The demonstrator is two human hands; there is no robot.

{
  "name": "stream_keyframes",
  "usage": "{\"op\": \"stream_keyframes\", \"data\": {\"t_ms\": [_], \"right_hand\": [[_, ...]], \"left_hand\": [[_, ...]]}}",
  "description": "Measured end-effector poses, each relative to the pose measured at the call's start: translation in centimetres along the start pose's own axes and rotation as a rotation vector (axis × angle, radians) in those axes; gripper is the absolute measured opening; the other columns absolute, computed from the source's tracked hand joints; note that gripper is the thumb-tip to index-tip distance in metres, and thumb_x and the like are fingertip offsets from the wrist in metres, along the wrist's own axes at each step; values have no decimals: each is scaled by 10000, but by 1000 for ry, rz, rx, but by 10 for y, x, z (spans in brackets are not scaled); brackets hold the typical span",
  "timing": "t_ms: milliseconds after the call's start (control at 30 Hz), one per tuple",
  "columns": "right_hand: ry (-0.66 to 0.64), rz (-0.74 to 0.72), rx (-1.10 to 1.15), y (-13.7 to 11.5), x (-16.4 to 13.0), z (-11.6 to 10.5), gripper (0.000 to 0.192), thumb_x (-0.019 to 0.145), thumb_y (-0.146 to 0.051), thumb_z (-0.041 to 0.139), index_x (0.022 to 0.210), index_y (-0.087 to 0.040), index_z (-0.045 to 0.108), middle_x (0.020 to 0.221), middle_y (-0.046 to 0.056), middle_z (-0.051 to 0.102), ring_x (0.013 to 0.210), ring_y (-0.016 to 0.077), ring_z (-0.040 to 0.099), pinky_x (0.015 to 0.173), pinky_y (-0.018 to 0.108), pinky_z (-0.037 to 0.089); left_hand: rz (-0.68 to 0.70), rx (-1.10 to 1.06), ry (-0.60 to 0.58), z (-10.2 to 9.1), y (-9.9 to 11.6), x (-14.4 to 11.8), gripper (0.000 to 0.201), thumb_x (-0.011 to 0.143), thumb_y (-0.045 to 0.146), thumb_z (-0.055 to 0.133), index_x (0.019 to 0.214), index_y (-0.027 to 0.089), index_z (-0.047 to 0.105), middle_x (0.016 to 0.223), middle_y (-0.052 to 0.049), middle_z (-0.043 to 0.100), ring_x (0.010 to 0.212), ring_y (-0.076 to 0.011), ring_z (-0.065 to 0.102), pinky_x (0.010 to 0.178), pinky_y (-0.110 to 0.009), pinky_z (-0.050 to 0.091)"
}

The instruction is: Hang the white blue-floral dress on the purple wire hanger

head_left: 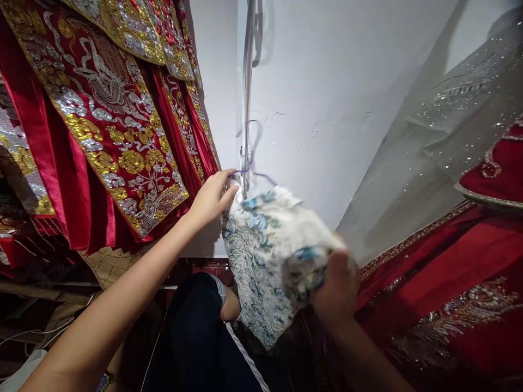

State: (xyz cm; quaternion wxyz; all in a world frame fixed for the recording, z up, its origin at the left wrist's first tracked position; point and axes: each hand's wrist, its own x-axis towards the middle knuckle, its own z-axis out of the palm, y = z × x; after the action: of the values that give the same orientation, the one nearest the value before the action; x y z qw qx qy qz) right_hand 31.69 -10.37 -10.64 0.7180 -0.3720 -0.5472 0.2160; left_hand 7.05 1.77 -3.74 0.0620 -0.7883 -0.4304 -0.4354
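Note:
A white garment with a blue and green floral print (261, 261) hangs below a thin purple hanger (265, 176) in front of the wall. My left hand (214, 193) is closed at the garment's upper left corner, thumb and fingers pinching the cloth beside the hanger's end. Motion blurs my right hand (337, 283), which is closed on the garment's right side and holds it out to the right. The cloth between both hands is partly stretched, and its lower end hangs down to a point.
Red garments with gold and silver embroidery (118, 125) hang at the left. A sheer sparkly cloth (445, 136) and a red beaded garment (457, 294) are at the right. A metal upright (247, 81) runs down the white wall (327, 65). My dark-clothed leg (192, 332) is below.

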Motion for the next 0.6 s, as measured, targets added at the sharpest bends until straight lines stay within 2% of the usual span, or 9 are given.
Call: {"op": "stream_keyframes", "data": {"t_ms": [33, 67, 133, 167, 200, 300, 400, 500, 600], "right_hand": [[-173, -175, -57, -7, -12, 2, 418, 825, -605, 640, 1114, -303, 650, 938, 44, 703, 816, 230, 694, 694, 337, 602], [-405, -324, -93, -13, -20, 4, 528, 755, -611, 715, 1179, -306, 636, 999, 58, 701, 848, 245, 693, 732, 349, 600], [-811, -526, -98, -19, -25, 9, 801, 635, -617, 804, 1327, -295, 561, 1126, 89, 675, 955, 278, 682, 831, 375, 589], [-924, -570, -91, -18, -22, 12, 875, 626, -609, 811, 1383, -288, 515, 1199, 102, 647, 1042, 295, 659, 897, 393, 570], [-963, -582, -102, -14, -18, 15, 889, 656, -581, 803, 1426, -286, 470, 1282, 112, 604, 1141, 308, 618, 963, 413, 540], [-792, -500, -311, 9, -2, 26, 889, 776, -428, 750, 1529, -295, 298, 1542, 126, 348, 1403, 335, 381, 1104, 506, 411], [-666, -474, -554, 35, 9, 41, 952, 792, -311, 704, 1573, -261, 162, 1613, 135, 180, 1470, 366, 226, 1154, 575, 293], [-564, -557, -631, 47, 27, 58, 876, 767, -278, 662, 1538, -268, 248, 1518, 126, 345, 1384, 364, 333, 1114, 543, 314], [-521, -671, -683, 40, 57, 70, 743, 738, -424, 678, 1422, -270, 433, 1254, 104, 552, 1168, 345, 480, 1010, 498, 353]], "left_hand": [[-13, -36, 3, 0, 1, -4, 338, 987, 386, 422, 1190, 175, 590, 1127, -106, 676, 1015, -238, 622, 917, -374, 474], [-30, -79, 6, -1, 1, -8, 345, 1003, 409, 381, 1066, 173, 625, 988, -89, 691, 892, -214, 635, 839, -348, 489], [-43, -176, 23, -4, 3, -18, 455, 1018, 462, 310, 851, 176, 621, 776, -57, 653, 707, -177, 604, 715, -317, 481], [-35, -229, 44, -6, 5, -23, 494, 1017, 490, 296, 792, 179, 607, 730, -50, 635, 671, -169, 590, 688, -313, 474], [-21, -289, 73, -8, 8, -29, 509, 1013, 511, 300, 767, 181, 600, 719, -48, 630, 667, -167, 591, 681, -313, 472], [6, -499, 145, -12, 28, -50, 491, 1001, 528, 345, 779, 186, 617, 771, -65, 671, 715, -177, 625, 660, -318, 481], [-39, -707, 79, -11, 51, -67, 485, 1009, 509, 337, 857, 190, 670, 912, -91, 724, 704, -176, 640, 569, -312, 476], [-140, -883, 92, -7, 61, -67, 512, 1009, 527, 324, 929, 191, 702, 1036, -95, 736, 754, -184, 680, 599, -322, 526], [-252, -1014, 117, -4, 46, -49, 560, 994, 582, 312, 1004, 182, 705, 1116, -107, 733, 947, -229, 713, 811, -378, 578]]}}
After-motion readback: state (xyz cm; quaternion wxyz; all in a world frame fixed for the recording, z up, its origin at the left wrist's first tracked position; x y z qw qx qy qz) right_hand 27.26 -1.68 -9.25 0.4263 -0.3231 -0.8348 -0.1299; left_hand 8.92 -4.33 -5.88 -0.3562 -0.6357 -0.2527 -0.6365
